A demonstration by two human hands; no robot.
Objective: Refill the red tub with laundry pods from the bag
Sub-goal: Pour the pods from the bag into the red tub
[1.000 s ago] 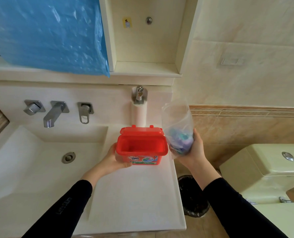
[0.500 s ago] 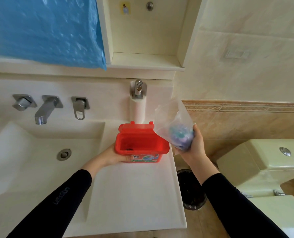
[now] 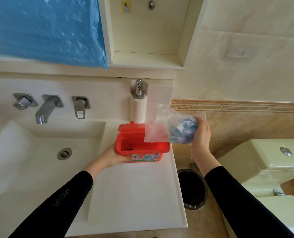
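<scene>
Tipped over sideways since a moment ago, the bag (image 3: 170, 129) now lies with its open mouth over the red tub (image 3: 141, 148) at the worktop's (image 3: 134, 194) right edge, left hand (image 3: 115, 156) gripping the tub's near-left corner, right hand (image 3: 201, 134) closed round the pods (image 3: 185, 130) bunched in the bag's far end.

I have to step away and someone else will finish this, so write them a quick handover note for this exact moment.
Left hand: grips the red tub at its near left corner, steadying it on the counter, lid open.
Right hand: holds the clear bag by its bottom end, tipped sideways with its mouth over the tub's opening.
Pods: bunched at the bag's bottom, by the hand.
Done: tub opened, bag positioned.
Left: tip further so the pods slide in; tub looks nearly empty.
</scene>
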